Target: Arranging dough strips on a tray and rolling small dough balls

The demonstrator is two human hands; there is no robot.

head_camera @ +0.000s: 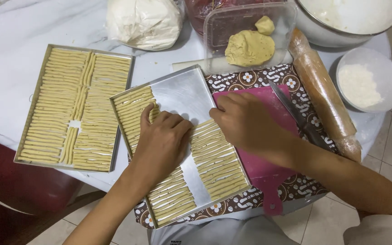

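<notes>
Pale dough strips (214, 156) lie in rows on aluminium tray (184, 93).

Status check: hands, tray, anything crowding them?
Both hands, left hand and right hand, on dough strips in near tray. Knife beside right hand.

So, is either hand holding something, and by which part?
Cannot be told. Both the left hand and right hand rest palm-down on pale dough strips in the metal baking tray, fingertips hidden.
</notes>
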